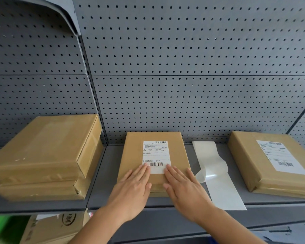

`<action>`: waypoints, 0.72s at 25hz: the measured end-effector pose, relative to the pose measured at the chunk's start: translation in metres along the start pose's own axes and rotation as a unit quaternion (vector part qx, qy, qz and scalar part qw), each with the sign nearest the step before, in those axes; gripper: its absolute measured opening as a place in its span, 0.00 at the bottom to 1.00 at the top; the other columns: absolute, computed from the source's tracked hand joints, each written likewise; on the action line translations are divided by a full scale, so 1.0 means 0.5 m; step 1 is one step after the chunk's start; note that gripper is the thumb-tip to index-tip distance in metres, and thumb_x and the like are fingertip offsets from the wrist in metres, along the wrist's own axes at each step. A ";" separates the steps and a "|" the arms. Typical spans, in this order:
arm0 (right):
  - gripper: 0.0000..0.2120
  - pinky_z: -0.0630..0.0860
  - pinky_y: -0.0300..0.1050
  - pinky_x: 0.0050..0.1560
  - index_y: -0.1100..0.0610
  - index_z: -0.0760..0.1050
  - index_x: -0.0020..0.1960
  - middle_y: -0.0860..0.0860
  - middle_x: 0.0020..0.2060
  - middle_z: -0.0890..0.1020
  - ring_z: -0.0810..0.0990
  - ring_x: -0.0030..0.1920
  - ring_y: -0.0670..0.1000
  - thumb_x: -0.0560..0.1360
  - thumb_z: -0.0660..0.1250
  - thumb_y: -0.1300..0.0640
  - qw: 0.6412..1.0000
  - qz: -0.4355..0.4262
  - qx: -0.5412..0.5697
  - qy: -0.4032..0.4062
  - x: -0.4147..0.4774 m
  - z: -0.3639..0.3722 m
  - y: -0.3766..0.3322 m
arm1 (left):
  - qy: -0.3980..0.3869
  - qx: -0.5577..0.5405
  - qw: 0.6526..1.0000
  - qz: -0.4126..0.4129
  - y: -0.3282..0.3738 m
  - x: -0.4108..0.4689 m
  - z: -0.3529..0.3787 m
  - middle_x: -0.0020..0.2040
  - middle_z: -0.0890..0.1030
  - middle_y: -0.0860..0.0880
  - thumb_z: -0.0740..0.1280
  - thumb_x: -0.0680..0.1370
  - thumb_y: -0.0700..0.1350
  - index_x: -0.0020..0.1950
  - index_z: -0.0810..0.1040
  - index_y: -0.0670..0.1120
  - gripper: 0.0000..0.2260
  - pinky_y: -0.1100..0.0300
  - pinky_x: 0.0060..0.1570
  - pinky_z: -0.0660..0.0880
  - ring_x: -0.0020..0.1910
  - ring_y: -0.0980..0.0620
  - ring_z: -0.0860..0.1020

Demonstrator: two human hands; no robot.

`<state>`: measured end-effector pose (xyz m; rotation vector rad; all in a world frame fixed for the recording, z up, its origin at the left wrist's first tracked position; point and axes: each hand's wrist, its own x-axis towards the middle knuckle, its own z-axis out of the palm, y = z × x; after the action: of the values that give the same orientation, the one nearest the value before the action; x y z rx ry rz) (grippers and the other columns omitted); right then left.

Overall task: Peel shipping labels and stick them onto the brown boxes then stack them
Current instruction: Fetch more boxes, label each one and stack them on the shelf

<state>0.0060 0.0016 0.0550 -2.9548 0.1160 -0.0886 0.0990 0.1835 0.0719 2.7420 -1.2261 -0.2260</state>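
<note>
- Left hand (131, 191) and right hand (183, 189) lie flat, fingers spread, gripping nothing, pressing the near edge of the label (156, 156).
- The label sits on the middle box (134, 155) on the shelf (102, 182).
- Its small print is unreadable.
- A backing strip (217, 175) curls just right of that box.

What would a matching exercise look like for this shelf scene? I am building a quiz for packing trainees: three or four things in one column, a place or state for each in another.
Things:
1. middle box
2. two stacked boxes
3. backing strip
4. right box

Places or states:
A. left end of the shelf, no label showing
B. white, lying between two boxes, curled partway
C. under both flat hands, label on top
D. far right, labelled, untouched

Pairs: 1-C, 2-A, 3-B, 4-D
</note>
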 end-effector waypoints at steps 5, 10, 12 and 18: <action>0.46 0.39 0.46 0.77 0.51 0.52 0.81 0.44 0.81 0.51 0.48 0.80 0.43 0.70 0.25 0.34 0.998 0.062 0.015 -0.001 -0.021 -0.018 0.042 | 0.012 -0.017 0.999 -0.046 -0.019 -0.013 0.001 0.80 0.35 0.56 0.24 0.68 0.64 0.81 0.36 0.51 0.41 0.61 0.78 0.36 0.80 0.61 0.37; 0.32 0.54 0.43 0.76 0.53 0.49 0.81 0.47 0.81 0.52 0.54 0.80 0.48 0.82 0.52 0.40 0.964 0.166 0.208 -0.002 -0.027 -0.029 0.061 | 0.054 -0.068 0.985 -0.148 -0.067 -0.020 0.005 0.80 0.35 0.52 0.40 0.82 0.63 0.82 0.37 0.47 0.33 0.60 0.77 0.38 0.82 0.55 0.39; 0.33 0.61 0.46 0.74 0.52 0.47 0.82 0.50 0.80 0.58 0.61 0.77 0.51 0.83 0.55 0.42 0.936 0.211 0.283 -0.015 -0.025 -0.030 0.065 | 0.115 -0.145 0.964 -0.190 -0.085 -0.026 0.005 0.83 0.39 0.52 0.47 0.84 0.61 0.84 0.41 0.46 0.33 0.58 0.79 0.45 0.82 0.56 0.42; 0.32 0.69 0.48 0.69 0.51 0.59 0.77 0.46 0.73 0.71 0.72 0.70 0.50 0.79 0.60 0.38 0.864 0.265 0.423 -0.062 -0.013 0.003 0.040 | 0.106 -0.274 0.906 -0.306 -0.124 -0.036 0.004 0.82 0.61 0.45 0.57 0.83 0.60 0.84 0.51 0.45 0.34 0.49 0.74 0.65 0.80 0.44 0.63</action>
<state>-0.0017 -0.0173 0.0494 -1.9563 0.6712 0.1044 0.1317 0.2379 0.0603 2.4548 -0.1639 -0.2682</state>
